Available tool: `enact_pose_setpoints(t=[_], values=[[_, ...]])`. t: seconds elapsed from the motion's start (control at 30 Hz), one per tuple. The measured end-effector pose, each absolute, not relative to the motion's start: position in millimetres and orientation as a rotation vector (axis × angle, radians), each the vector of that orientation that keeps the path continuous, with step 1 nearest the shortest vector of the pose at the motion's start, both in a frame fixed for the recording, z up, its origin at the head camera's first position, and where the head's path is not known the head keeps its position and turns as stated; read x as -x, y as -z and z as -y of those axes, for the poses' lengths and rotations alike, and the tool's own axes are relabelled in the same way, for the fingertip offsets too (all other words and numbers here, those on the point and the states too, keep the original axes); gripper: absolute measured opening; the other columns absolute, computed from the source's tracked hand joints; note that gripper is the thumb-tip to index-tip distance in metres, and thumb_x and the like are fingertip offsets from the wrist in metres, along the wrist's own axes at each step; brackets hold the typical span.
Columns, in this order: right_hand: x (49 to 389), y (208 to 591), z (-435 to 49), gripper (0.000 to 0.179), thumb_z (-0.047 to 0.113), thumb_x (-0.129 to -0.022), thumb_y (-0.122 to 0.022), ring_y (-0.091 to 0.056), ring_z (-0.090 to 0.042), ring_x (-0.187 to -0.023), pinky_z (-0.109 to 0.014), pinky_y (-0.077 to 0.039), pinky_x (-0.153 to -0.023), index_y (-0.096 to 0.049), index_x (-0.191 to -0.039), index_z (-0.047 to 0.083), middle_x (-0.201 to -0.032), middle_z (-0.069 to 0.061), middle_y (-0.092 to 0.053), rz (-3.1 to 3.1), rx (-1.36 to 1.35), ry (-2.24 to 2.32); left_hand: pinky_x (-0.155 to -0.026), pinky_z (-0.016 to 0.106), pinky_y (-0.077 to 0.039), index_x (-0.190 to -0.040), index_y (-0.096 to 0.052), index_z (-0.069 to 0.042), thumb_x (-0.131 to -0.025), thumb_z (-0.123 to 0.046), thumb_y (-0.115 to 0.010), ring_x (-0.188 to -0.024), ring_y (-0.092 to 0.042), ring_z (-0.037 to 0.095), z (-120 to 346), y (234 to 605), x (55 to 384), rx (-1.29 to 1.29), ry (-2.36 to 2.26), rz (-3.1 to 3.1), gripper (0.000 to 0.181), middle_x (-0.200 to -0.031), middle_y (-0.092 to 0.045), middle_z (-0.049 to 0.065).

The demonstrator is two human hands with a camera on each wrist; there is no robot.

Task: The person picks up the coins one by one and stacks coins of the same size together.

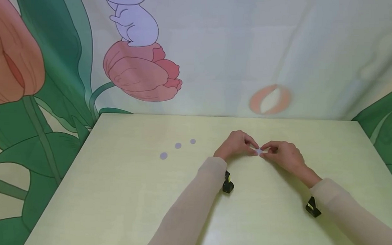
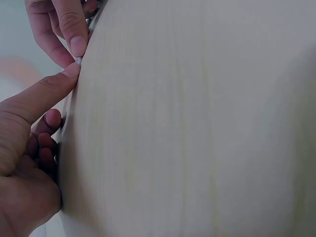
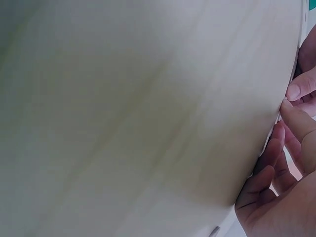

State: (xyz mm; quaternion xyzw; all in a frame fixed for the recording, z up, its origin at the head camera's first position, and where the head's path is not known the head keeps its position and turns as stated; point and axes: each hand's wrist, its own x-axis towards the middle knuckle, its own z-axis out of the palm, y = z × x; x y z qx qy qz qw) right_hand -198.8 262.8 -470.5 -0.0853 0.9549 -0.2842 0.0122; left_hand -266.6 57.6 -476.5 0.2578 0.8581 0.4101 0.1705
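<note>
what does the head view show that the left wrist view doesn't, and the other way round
Only the head view: three loose pale discs, the rabbit drawing, the sleeves and the black wrist devices.
Only the left wrist view: the left hand close up from its palm side, lower fingers curled below the thumb.
Both: left hand and right hand pinching one small pale piece, plus the table.

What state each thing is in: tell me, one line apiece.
Left hand: pinching the held disc from the left
Right hand: pinching it from the right
Held disc: partly hidden; whether lifted or resting, unclear
Left loose disc: flat on the table, untouched
Middle loose disc: flat, untouched
Right loose disc: flat, untouched
Printed backdrop: hanging behind the table
</note>
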Motion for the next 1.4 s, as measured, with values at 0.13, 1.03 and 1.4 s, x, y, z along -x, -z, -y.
enact_pose_setpoints(t=[0.13, 1.03, 1.4], values=[[198, 474, -265, 0.021, 0.027, -0.090, -0.079, -0.049, -0.017, -0.063, -0.028, -0.033, -0.051, -0.077, -0.107, 0.015, -0.075, 0.002, -0.064, -2.966, 0.266, 0.896, -0.063, 0.019, -0.036, -0.094, -0.083, -0.021, -0.083, -0.022, -0.087, -0.071, -0.046, 0.006, -59, 480, 266, -0.741, -1.159, -2.443, 0.012, -0.062, -0.051, -0.005], [201, 478, -263, 0.020, 0.030, -0.089, -0.080, -0.049, -0.014, -0.062, -0.026, -0.032, -0.049, -0.080, -0.105, 0.017, -0.077, 0.002, -0.067, -2.944, 0.264, 0.930, -0.063, 0.017, -0.036, -0.097, -0.083, -0.020, -0.084, -0.023, -0.086, -0.074, -0.047, 0.005, -59, 483, 264, -0.741, -1.102, -2.489, 0.014, -0.068, -0.058, -0.006], [200, 471, -245, 0.015, 0.029, -0.086, -0.083, -0.053, -0.015, -0.064, -0.029, -0.036, -0.048, -0.081, -0.099, 0.021, -0.074, 0.004, -0.065, -2.945, 0.293, 0.916, -0.065, 0.016, -0.039, -0.093, -0.084, -0.017, -0.082, -0.020, -0.087, -0.070, -0.050, 0.004, -46, 472, 257, -0.778, -0.996, -2.564, 0.012, -0.067, -0.064, -0.008]])
